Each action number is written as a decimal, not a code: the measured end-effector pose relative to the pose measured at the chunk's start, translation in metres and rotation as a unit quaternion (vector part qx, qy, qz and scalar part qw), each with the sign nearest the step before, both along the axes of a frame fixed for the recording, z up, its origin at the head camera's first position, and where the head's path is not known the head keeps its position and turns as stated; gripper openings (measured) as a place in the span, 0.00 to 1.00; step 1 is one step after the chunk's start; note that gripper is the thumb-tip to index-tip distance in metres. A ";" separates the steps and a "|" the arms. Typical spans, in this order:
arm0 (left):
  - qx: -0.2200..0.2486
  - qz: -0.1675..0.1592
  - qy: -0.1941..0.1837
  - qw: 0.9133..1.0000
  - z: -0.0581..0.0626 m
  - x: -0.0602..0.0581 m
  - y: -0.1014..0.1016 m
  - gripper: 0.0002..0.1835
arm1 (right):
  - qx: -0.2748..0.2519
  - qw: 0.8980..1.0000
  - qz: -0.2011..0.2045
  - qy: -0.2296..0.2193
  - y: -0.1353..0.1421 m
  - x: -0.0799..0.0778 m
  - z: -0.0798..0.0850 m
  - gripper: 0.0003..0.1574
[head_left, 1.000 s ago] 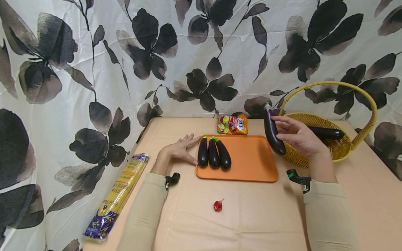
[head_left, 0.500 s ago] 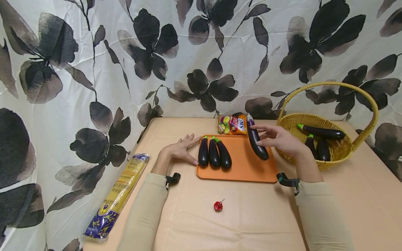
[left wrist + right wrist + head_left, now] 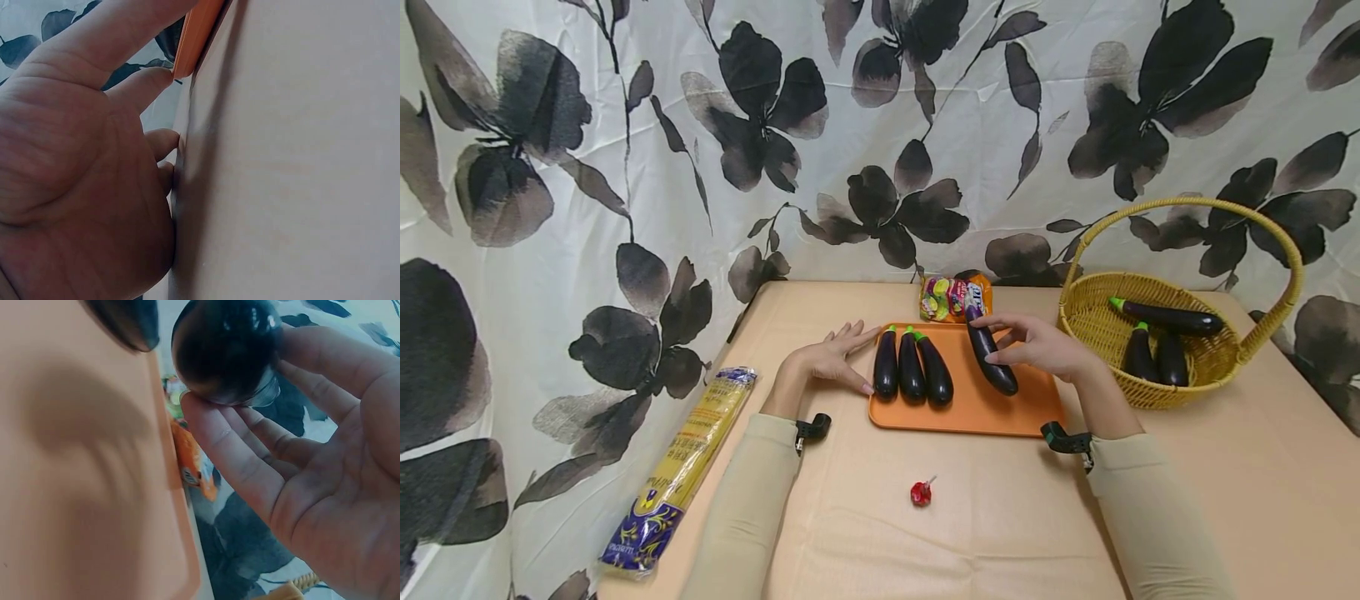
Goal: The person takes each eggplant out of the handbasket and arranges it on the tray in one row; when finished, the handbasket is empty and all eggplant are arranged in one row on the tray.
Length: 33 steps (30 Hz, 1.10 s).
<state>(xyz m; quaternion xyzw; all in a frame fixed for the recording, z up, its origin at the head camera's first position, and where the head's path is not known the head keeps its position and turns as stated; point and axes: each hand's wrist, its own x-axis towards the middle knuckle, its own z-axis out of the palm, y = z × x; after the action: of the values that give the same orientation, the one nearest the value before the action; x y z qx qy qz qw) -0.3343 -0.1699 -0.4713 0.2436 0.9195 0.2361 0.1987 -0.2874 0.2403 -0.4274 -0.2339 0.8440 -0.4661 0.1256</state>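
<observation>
Holding one eggplant above the tray

- Right hand: its grip is pinching the eggplant between thumb and fingers; the eggplant is slanting over the tray's right half, without touching it.
- Left hand: its grip is lying spread at the tray's left edge, a fingertip touching it.
- Tray eggplants, three: lying in a row on the left half, green ends facing the back.
- Basket, yellow, handled: standing right of the tray.
- Basket eggplants, three: lying inside.
- Sweets bag: lying just behind the tray.
- Lollipop, red: lying in front of the tray.
- Pasta pack: lying along the left edge of the surface.
- Floral cloth: hanging behind.
</observation>
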 end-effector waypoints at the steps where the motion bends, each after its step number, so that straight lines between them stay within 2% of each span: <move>1: 0.000 0.000 -0.001 1.000 0.000 0.000 0.000 0.67 | 0.006 1.000 0.002 0.002 -0.001 0.000 -0.001 0.37; 14: -0.005 -0.001 0.001 1.000 0.000 -0.001 0.000 0.67 | 0.058 0.998 -0.002 0.004 -0.018 -0.002 -0.011 0.35; 23: -0.002 -0.002 -0.001 1.000 0.000 -0.001 0.001 0.67 | 0.057 0.998 0.018 -0.014 -0.025 -0.004 -0.015 0.36; 33: -0.004 -0.001 0.003 1.000 -0.002 -0.002 0.001 0.67 | 0.072 0.997 0.022 -0.034 -0.030 -0.003 -0.017 0.36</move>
<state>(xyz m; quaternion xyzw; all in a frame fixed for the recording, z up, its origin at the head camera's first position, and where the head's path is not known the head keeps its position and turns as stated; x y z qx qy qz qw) -0.3364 -0.1692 -0.4730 0.2450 0.9207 0.2315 0.1969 -0.2907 0.2101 -0.4441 -0.2267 0.8655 -0.4085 0.1808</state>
